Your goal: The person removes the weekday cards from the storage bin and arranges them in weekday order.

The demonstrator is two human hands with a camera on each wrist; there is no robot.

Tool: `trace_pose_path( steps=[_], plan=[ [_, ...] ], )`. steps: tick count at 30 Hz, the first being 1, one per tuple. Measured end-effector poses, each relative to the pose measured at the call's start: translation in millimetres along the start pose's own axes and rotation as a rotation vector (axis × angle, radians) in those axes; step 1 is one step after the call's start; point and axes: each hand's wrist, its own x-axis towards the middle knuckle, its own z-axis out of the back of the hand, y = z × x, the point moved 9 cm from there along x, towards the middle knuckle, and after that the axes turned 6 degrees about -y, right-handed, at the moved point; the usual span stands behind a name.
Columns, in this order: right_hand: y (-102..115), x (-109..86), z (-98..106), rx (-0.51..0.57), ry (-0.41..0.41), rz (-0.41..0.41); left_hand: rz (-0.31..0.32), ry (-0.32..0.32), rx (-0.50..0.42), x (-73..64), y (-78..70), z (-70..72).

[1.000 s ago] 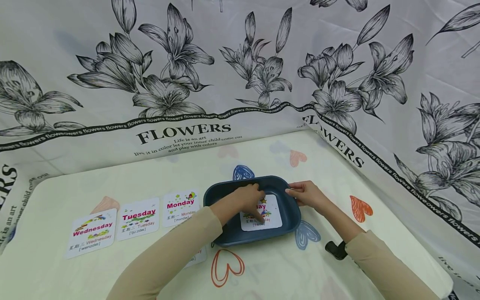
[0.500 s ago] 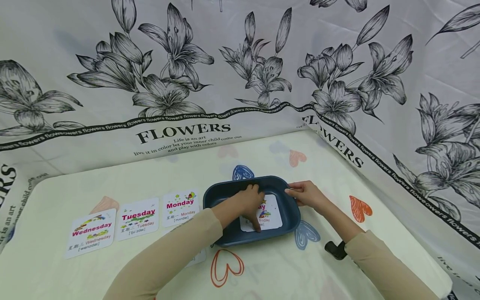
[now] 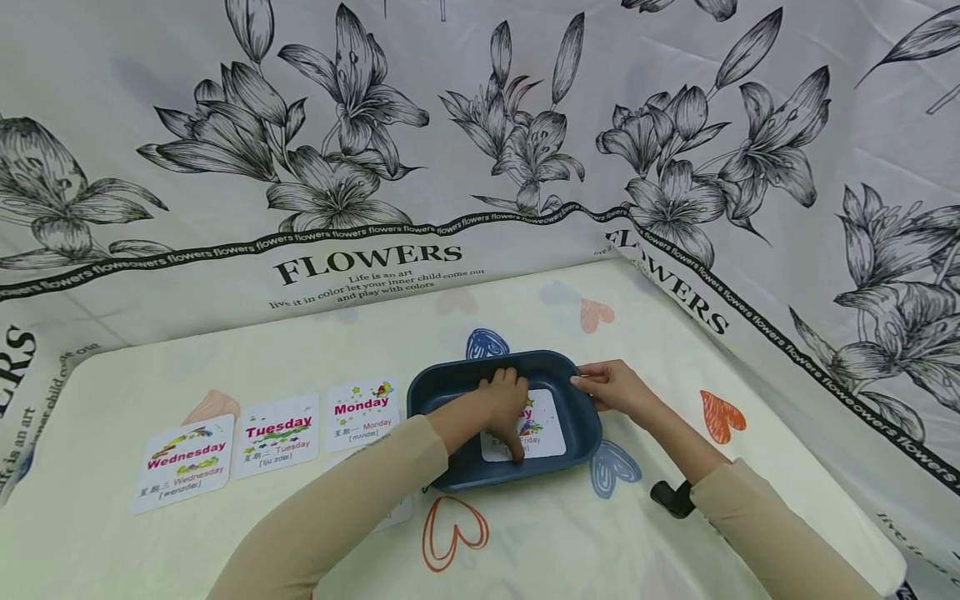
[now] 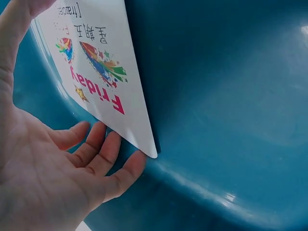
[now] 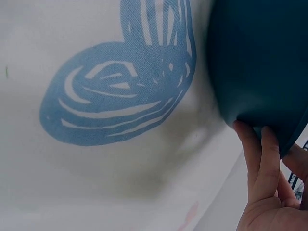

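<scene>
A dark blue plastic basin (image 3: 577,433) holds a white Friday flashcard (image 3: 547,421) lying in its right half. My left hand (image 3: 501,408) reaches into the basin and grips this card across its width. In the left wrist view, the fingertips (image 4: 134,161) meet one edge of the card while the thumb is at the opposite edge. The basin's right rim is pinched between the thumb and fingers of my right hand (image 3: 615,387). From the right wrist view, those fingers (image 5: 264,168) press against the outer wall of the basin.
Left of the basin, Wednesday (image 3: 183,462), Tuesday (image 3: 276,435) and Monday (image 3: 363,412) flashcards lie in a row. Another card (image 3: 397,515) is mostly hidden beneath the left sleeve. A small black object (image 3: 671,500) is by the right cuff. Flower-printed curtains (image 3: 375,275) border the table.
My left thumb has slid towards the left and near edge of the Friday flashcard, over its lower text. The right hand and the basin stay in place.
</scene>
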Motion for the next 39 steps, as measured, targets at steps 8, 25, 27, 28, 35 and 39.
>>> trace_pose_path(
  steps=[8,25,27,28,35,39],
  plan=[
    [0,0.8,-1,-0.003,-0.003,-0.004,0.005,0.004,0.032,0.3,1.2,-2.8],
    [-3,1.6,-4,0.026,0.017,0.003,0.0,0.004,0.044,-2.0,-5.6,3.0],
    [-4,2.0,-3,0.028,0.012,0.001,-0.009,0.0,0.036,-2.2,-5.6,5.0],
    [-4,1.9,-3,0.025,0.012,0.004,-0.014,0.001,0.03,-2.3,-5.5,5.4],
    [-4,1.0,-3,0.036,0.021,0.012,-0.082,-0.016,0.028,-3.4,-9.1,14.2],
    [-3,1.0,-3,0.044,0.025,0.021,-0.109,-0.046,0.085,-3.8,-12.2,20.9]
  ],
)
